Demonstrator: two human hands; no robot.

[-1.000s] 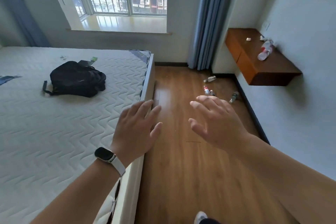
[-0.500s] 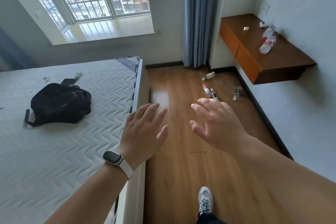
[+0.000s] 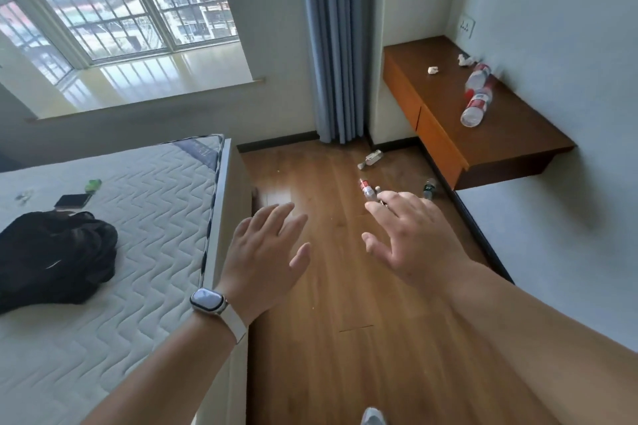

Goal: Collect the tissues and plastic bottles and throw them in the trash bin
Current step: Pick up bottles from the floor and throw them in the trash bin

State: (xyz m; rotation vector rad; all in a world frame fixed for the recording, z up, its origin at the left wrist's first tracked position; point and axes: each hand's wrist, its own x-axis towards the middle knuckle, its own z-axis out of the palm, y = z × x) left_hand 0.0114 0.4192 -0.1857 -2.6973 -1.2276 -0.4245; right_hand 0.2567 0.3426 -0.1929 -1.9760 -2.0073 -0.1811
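The left hand (image 3: pixel 266 252) and the right hand (image 3: pixel 411 238) are spread flat, holding nothing; the clear red-labelled plastic bottle (image 3: pixel 366 189) lies on the brown wooden floor (image 3: pixel 310 338) ahead, its length pointing away, nearer the right hand.

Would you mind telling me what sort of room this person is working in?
Most likely a bedroom: a bare quilted mattress on the left, a curtain beside a window, and a wall-mounted desk littered with bottles and tissues.
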